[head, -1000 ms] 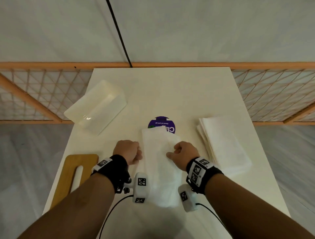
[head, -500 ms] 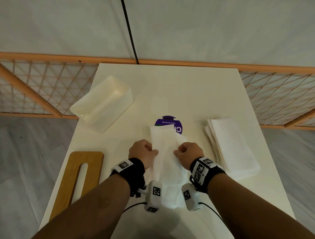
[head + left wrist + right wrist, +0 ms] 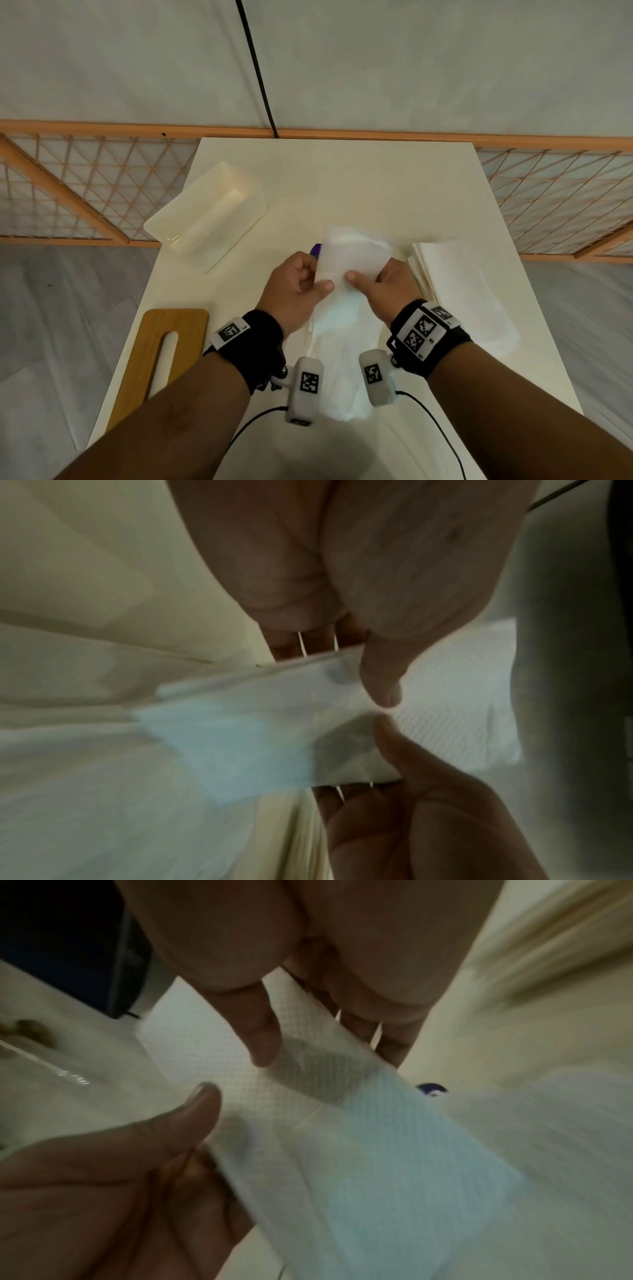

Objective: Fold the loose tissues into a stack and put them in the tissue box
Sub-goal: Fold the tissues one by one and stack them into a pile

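No readable text shows anywhere. The wrist bands (image 3: 424, 330) and the small white camera housings (image 3: 310, 382) below them carry black-and-white square marker patterns, in the lower middle of the head view; these are coded blocks, not letters or numbers. A tiny mark beside one pattern is too small to read. A purple sticker (image 3: 317, 249) peeks out at the frame's middle, its print hidden behind the tissue (image 3: 352, 260).

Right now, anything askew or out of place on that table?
Nothing damaged or spilled. The tissue box sits empty at a skewed angle, its slotted wooden lid lying off beside it. A purple disc peeks from under the tissue pinched by the left hand and right hand.
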### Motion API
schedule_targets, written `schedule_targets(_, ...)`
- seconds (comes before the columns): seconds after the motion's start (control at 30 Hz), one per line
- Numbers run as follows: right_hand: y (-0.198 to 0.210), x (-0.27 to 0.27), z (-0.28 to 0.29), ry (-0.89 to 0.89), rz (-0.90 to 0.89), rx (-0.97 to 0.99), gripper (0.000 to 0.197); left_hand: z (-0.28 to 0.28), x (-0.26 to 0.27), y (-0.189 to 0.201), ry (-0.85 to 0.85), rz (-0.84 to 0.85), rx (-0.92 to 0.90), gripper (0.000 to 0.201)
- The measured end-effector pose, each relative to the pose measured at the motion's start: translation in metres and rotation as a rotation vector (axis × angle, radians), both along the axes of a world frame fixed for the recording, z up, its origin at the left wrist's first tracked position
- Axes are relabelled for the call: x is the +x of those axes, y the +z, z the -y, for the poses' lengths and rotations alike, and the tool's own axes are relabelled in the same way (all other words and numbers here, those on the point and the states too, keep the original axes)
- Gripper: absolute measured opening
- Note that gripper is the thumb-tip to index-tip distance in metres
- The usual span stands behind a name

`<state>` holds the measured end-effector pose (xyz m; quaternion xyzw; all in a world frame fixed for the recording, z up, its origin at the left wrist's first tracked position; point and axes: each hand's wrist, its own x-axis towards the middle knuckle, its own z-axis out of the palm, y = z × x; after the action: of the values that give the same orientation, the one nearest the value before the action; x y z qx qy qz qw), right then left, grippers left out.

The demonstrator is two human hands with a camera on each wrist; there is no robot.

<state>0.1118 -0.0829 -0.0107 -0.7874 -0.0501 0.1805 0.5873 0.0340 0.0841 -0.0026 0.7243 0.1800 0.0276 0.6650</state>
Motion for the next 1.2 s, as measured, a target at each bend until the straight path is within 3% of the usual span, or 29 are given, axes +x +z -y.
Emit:
schedule_targets(0.07,0.009,-0.004,-0.003,0.018,0.099,0.048,0.015,0.005,0.002,0.007,-0.015,0.004,0.043,0.036)
schedule_targets(0.2,0.018,-0.011,-0.005,0.018,0.237,0.038,0.009,0.017,0.007,0.016,0.055,-0.003,0.279,0.014)
schedule_targets(0.27,0.018,-0.015,-0.004,-0.007,0.239,0.025,0.016,0.020,0.008,0.017,0.094,0.026,0.332,0.022)
schedule_targets(0.33,0.018,-0.021,-0.003,-0.020,0.243,0.023,0.020,0.022,0.005,0.017,0.107,0.040,0.335,0.024)
schedule_targets(0.43,0.009,-0.028,-0.003,-0.016,0.229,-0.002,0.028,0.024,-0.005,0.010,0.085,-0.006,0.258,0.007)
schedule_targets(0.5,0.003,-0.031,-0.004,-0.014,0.179,-0.047,0.029,0.025,-0.008,0.005,0.070,-0.064,0.271,0.011)
schedule_targets(0.6,0.009,-0.034,-0.003,-0.016,0.214,-0.044,0.021,0.027,-0.008,0.010,0.083,-0.020,0.310,0.009)
schedule_targets(0.73,0.017,-0.035,0.003,-0.038,0.231,0.056,0.037,0.029,-0.011,0.018,0.092,0.014,0.268,0.023)
schedule_targets(0.83,0.012,-0.034,0.003,-0.016,0.214,-0.085,0.026,0.029,-0.009,0.011,0.000,-0.087,0.387,0.006)
schedule_targets(0.87,0.016,-0.031,0.002,0.000,0.218,-0.135,0.021,0.028,-0.006,0.014,-0.026,-0.085,0.423,0.009)
schedule_targets(0.93,0.032,-0.021,0.002,-0.010,0.238,-0.130,0.016,0.022,0.002,0.027,-0.013,-0.011,0.381,0.011)
schedule_targets(1.03,0.064,0.001,0.005,-0.114,0.218,0.037,0.014,0.007,0.015,0.052,0.077,0.052,0.132,0.016)
schedule_targets(1.1,0.071,0.009,0.010,-0.207,0.163,0.094,0.016,-0.006,0.018,0.051,0.177,-0.035,-0.034,0.029)
schedule_targets(1.2,0.055,0.006,0.021,-0.309,-0.010,0.067,0.025,-0.020,0.008,0.022,0.262,-0.274,-0.057,0.036)
